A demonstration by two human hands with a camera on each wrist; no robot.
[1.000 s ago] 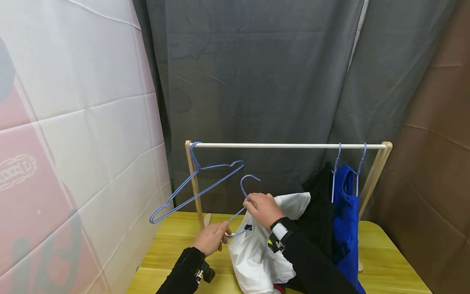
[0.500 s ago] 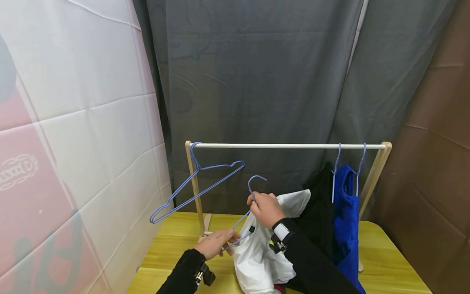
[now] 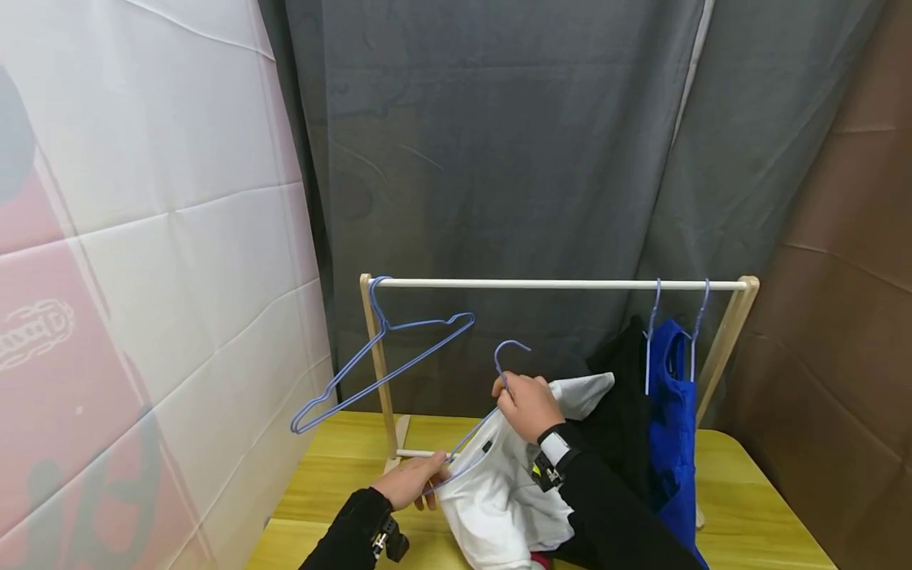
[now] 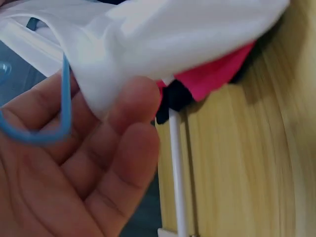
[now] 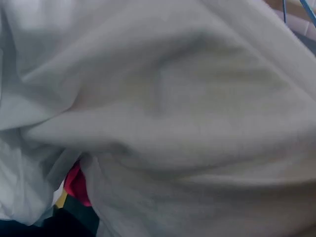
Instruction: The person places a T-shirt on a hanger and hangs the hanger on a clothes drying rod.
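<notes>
While grey curtain (image 3: 499, 158) hangs beyond the wooden table (image 3: 748, 503), a right hand (image 3: 530, 408) grips a blue hanger (image 4: 66, 98), near centre, partly inside a white shirt (image 3: 492, 507); the left hand (image 3: 412, 479) curls around its left end.

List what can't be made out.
Head: far end of held hanger, hidden by right hand and white shirt.
Head: lower ends of white shirt and blue garment, cut off by bottom edge.
Left wrist: full shape of pink cloth, partly behind white shirt.
Right wrist: right hand, unseen; white shirt nearly fills view.
</notes>
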